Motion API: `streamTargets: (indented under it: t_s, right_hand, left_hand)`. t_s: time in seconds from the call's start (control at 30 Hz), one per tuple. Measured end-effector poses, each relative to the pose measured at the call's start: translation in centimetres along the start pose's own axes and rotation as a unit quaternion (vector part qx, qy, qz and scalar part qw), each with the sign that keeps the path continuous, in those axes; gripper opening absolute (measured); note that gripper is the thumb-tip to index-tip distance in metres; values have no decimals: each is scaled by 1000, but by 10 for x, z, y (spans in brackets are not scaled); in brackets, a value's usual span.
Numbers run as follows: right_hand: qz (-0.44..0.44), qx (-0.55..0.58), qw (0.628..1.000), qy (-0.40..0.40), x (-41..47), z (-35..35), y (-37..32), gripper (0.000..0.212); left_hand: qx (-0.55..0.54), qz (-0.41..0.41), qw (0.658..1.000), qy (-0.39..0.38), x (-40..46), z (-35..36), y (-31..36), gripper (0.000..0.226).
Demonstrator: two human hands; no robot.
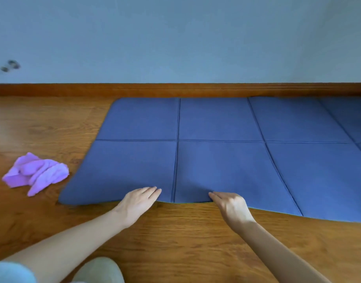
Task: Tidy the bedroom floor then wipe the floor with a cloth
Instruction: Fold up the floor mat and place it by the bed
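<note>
1. A blue folding mat (216, 144) lies flat on a wooden floor (175, 242), its far edge against the skirting board (175, 89) of a pale blue wall (175, 37).
2. The left hand (137, 203) rests on the mat's near edge, fingers straight and together.
3. The right hand (230, 205) is at the same edge, just right of a crease; fingers curled, seemingly pinching the mat.
4. A crumpled purple cloth (36, 173) lies on the floor left of the mat.

We are in a room of a home: a wood-plank floor (175, 237) meets a wooden skirting board (175, 89) under a plain pale-blue wall (175, 37), with a blue folding mat (216, 160) spread along the floor's far edge.
</note>
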State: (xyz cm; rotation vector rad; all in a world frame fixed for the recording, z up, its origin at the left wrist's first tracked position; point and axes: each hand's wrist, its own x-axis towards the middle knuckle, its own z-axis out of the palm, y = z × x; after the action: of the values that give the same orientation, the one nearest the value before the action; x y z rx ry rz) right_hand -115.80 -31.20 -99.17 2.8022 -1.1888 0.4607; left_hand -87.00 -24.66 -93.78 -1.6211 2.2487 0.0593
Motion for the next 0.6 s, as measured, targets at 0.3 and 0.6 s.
streamTargets:
  t_s: [0.3,0.6]
  right_hand:
    - [11,-13,1000,-20,16,-79,-4,47]
    - [-15,-57,998,-23,31,-66,13,67]
  left_hand:
    - [28,29,999,35,-23,-57,-5,90]
    - [-14,22,993,111,-28,-36,-34,105]
